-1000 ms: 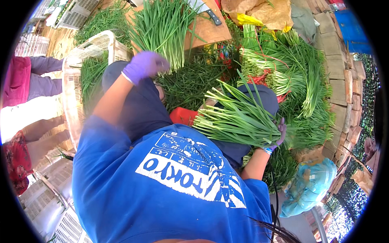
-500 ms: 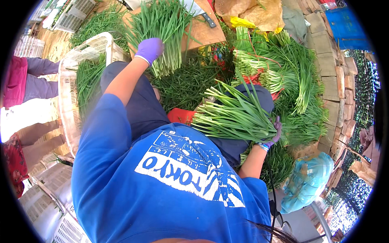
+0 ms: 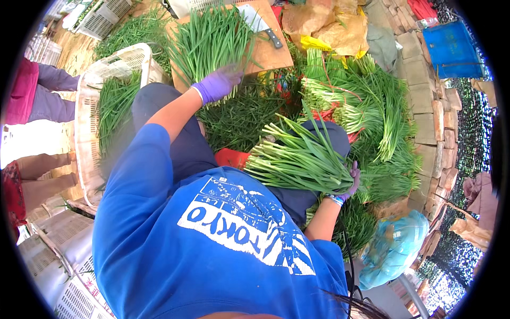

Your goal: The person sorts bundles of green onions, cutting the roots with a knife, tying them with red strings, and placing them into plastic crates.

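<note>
My left hand, in a purple glove, is over the lower stems of a heap of garlic chives lying on a wooden board. Motion smears its fingers, so whether they grip is unclear. On the same board, right of the heap, rests a cleaver with a black handle. My right hand, also gloved in purple, is closed around the leafy end of a loose bunch of chives. That bunch lies across my right thigh, its pale stem ends pointing left.
Tied bundles of chives are piled at the right, beside a brick edge. Cut leaves cover the ground between my legs. A white plastic basket with chives stands left. A blue plastic bag sits lower right. Another person is at far left.
My left hand has moved right and slightly down across the stems of the heap on the board. My right hand keeps its hold on the bunch; the whole view has shifted slightly.
</note>
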`<state>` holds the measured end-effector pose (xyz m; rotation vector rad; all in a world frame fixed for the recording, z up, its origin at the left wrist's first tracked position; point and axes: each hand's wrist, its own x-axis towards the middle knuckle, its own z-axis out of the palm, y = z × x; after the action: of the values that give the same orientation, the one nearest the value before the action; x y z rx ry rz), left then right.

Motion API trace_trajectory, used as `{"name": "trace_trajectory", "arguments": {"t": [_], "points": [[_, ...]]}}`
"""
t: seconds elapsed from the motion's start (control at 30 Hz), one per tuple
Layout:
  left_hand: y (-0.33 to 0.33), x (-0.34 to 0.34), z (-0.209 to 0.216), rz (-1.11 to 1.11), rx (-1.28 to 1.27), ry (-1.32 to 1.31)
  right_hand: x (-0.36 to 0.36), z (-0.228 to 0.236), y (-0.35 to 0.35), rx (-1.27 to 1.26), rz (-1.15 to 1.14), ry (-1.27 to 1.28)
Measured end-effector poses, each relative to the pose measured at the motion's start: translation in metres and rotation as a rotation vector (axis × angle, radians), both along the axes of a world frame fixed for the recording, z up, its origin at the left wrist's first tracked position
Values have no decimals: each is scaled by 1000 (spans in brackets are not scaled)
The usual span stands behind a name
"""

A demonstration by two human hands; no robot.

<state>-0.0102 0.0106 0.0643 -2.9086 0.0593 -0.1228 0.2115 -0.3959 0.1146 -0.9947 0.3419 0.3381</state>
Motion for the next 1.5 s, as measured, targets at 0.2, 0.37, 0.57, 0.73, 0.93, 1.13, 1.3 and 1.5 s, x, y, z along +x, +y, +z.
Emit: {"name": "trace_trajectory", "arguments": {"t": [0.2,0.37,0.57,0.73,0.93,1.13,1.3,1.5], "points": [[2,19,16,42,36,165,-4,5,2,-23,-20,4],[-3,24,26,196,-123,457,-1,0,0,5,-11,10],[7,25,25,393,-429,556,1,15,-4,47,-61,-26],[10,27,25,414,-398,441,12,56,8,76,-96,-155],[32,3,75,578,-1620,-1001,58,110,-58,461,275,-436],[51,-4,121,579,-1291,-1125,69,241,-111,-339,-328,-927],[67,-13,110,397,-1073,-719,120,247,-118,-1074,-558,-1314],[85,-14,36,705,-672,-397,147,154,-142,-1793,77,-1722]]}}
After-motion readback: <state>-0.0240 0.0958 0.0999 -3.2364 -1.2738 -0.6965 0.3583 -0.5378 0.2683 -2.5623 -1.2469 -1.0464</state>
